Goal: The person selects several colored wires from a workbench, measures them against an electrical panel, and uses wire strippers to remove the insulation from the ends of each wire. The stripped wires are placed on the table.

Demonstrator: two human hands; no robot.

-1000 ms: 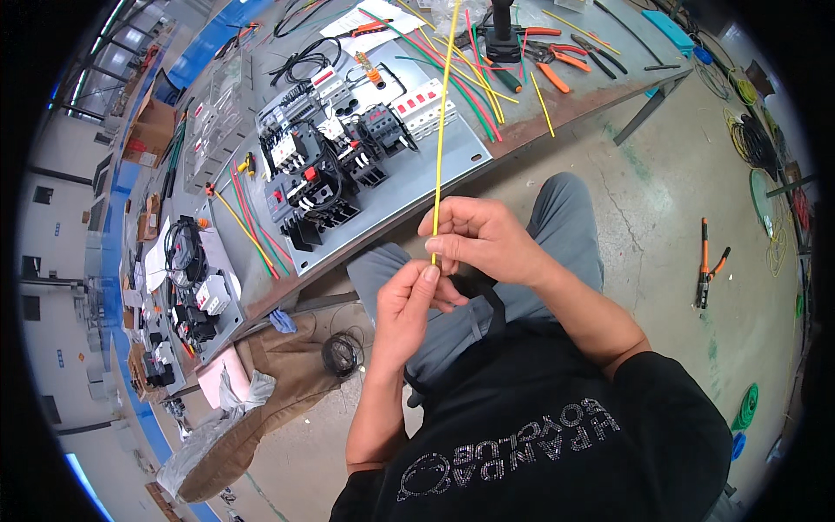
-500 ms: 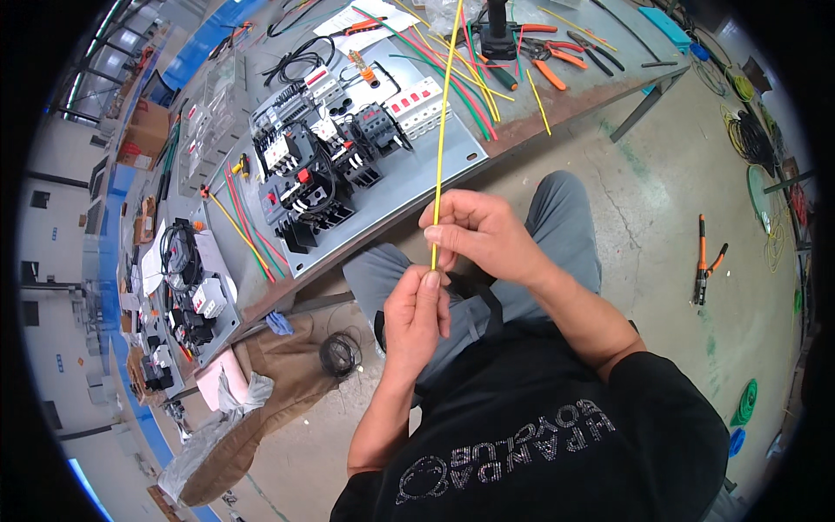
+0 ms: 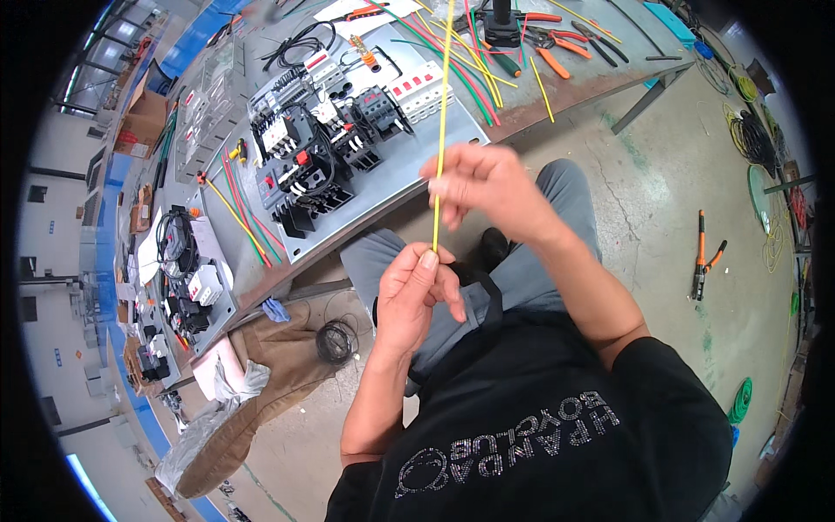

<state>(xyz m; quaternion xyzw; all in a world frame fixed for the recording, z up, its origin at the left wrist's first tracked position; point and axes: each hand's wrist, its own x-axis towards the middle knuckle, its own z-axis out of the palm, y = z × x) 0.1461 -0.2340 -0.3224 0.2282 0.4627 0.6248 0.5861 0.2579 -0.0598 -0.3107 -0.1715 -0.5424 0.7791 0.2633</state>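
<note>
One person in a black shirt [image 3: 539,418] and grey trousers [image 3: 570,204] is sitting at a bench and looking down at a thin yellow wire [image 3: 445,104]. The left hand [image 3: 409,291] is pinching the wire's lower end between thumb and forefinger, just above the lap, and its other fingers are curling loosely. The right hand [image 3: 494,196] is pinching the same wire higher up, thumb in front and forefinger behind, while its remaining fingers are bending apart from the wire; blur is hiding how firmly it is gripping. Between and above the hands, the wire is running almost straight up, its upper part passing in front of the bench [image 3: 609,78] and reaching the top edge of the view. Beyond the knees, a grey metal plate [image 3: 426,150] is lying on the bench, carrying black and white switch boxes [image 3: 300,157] and a white row of switches with red levers [image 3: 422,91]. Left of the plate, a yellow-and-black screwdriver [image 3: 238,150] is lying near a few coloured wires [image 3: 239,204]. Right of it, orange-handled pliers [image 3: 552,63] are resting near a black power tool [image 3: 502,30]. On the floor, a dark coil of wire [image 3: 336,342] is lying to the left and an orange-handled cutter [image 3: 701,252] to the right. Farther off at the left, a cardboard box [image 3: 146,117] is standing.
</note>
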